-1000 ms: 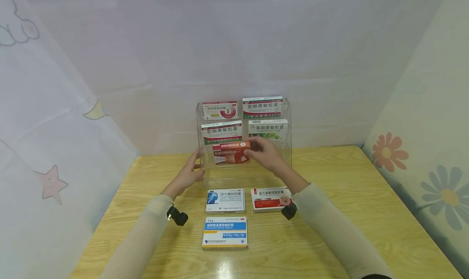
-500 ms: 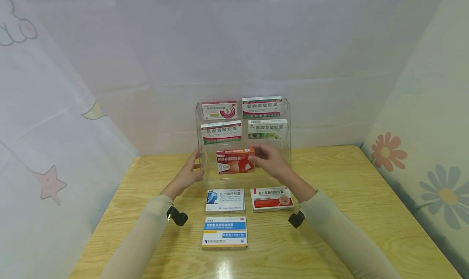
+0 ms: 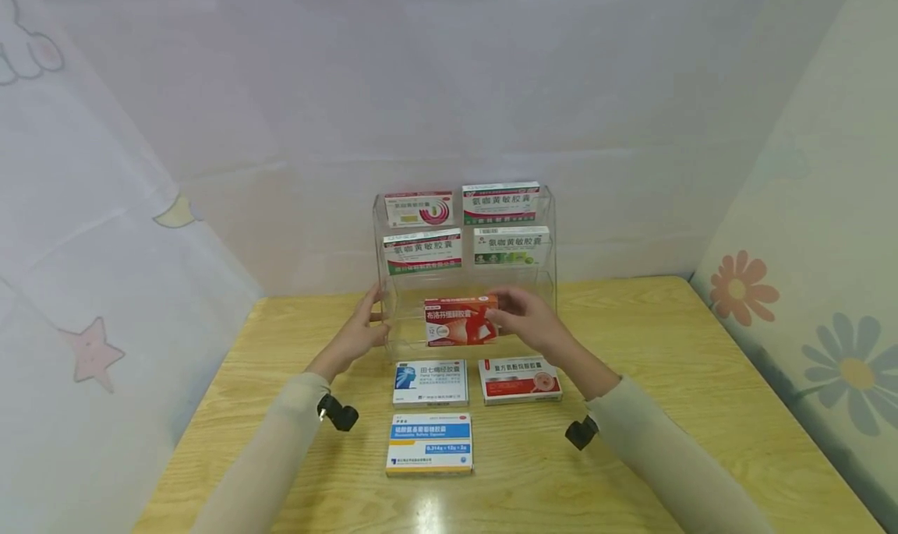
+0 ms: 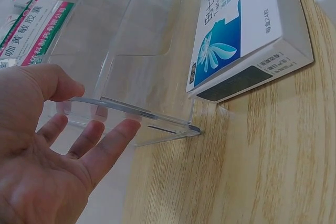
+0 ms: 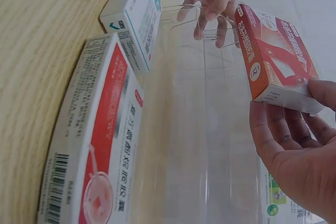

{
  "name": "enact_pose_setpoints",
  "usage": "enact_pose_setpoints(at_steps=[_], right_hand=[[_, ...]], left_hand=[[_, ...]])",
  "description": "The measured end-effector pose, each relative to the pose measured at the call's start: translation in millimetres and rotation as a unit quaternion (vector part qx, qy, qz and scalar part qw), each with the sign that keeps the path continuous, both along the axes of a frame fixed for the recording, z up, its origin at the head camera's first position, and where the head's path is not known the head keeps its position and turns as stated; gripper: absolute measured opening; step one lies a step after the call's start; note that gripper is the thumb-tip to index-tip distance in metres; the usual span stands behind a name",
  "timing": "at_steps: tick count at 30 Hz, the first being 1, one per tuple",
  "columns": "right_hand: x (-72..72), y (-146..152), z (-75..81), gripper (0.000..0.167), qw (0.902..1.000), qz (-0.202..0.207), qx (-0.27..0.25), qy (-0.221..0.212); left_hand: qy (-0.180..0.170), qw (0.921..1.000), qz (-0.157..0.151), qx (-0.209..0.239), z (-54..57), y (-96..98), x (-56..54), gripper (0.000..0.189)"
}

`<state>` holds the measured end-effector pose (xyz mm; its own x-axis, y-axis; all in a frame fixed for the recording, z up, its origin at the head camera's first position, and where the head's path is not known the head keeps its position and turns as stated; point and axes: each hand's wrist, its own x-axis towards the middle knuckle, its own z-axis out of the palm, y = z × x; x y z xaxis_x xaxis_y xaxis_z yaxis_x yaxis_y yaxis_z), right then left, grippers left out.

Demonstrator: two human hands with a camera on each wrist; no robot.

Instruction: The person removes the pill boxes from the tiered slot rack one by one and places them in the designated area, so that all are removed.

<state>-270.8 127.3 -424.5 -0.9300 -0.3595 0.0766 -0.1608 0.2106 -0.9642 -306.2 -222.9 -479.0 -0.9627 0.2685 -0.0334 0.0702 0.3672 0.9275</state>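
Observation:
My right hand (image 3: 526, 316) pinches a red and orange medicine box (image 3: 459, 321) by its right end, thumb on its front face. In the head view the box overlaps the lower tiers of a clear plastic display stand (image 3: 428, 283), its printed front toward me. The right wrist view shows the box (image 5: 283, 51) tilted between thumb and fingers. My left hand (image 3: 358, 333) holds the stand's left side; in the left wrist view its thumb and fingertips lie along the stand's edge (image 4: 136, 109).
Two medicine boxes (image 3: 500, 203) sit in the top tier and two more (image 3: 422, 252) below them. On the wooden table before the stand lie a blue and white box (image 3: 430, 383), a red and white box (image 3: 521, 380) and a blue-striped box (image 3: 429, 444). White cloth hangs behind.
My right hand has brought the red box down and to the right in front of the stand, turning its front more toward me. The left hand stays on the stand.

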Motion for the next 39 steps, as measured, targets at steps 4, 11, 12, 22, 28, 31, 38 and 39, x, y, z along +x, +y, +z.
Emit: enact_pose_setpoints(at_steps=[4, 11, 12, 22, 28, 31, 38, 39], right_hand=[[3.5, 6, -6.2, 0.043, 0.9998, -0.004, 0.005, -0.017], [10.0, 17, -16.8, 0.044, 0.9992, -0.003, 0.022, -0.032], [11.1, 19, -17.7, 0.045, 0.9992, -0.001, 0.023, -0.032], [29.6, 41, -29.1, 0.049, 0.9971, 0.013, 0.038, -0.065], [41.0, 57, -39.4, 0.054, 0.9951, 0.022, 0.039, -0.088], [45.6, 66, -45.9, 0.055, 0.9944, 0.031, 0.038, -0.094], [55.2, 84, -56.2, 0.056, 0.9918, 0.035, 0.02, -0.121], [56.6, 86, -57.0, 0.056, 0.9913, 0.034, 0.02, -0.126]], left_hand=[[0.003, 0.9999, -0.006, 0.011, -2.0, -0.9, -1.0, 0.092], [0.003, 1.0, -0.001, 0.003, -3.1, 0.6, 2.7, 0.092], [0.004, 1.0, 0.0, 0.003, -3.5, 0.2, 2.5, 0.092], [0.009, 0.9999, -0.001, -0.005, -3.1, -1.4, -0.4, 0.09], [0.013, 0.9999, -0.002, -0.007, -4.3, -1.7, -1.8, 0.091], [0.012, 0.9999, 0.0, -0.006, -4.2, -1.7, -1.5, 0.091], [0.008, 0.9999, 0.001, -0.008, -4.3, -1.5, -0.6, 0.09], [0.008, 0.9999, 0.001, -0.008, -4.1, -1.5, -0.3, 0.09]])
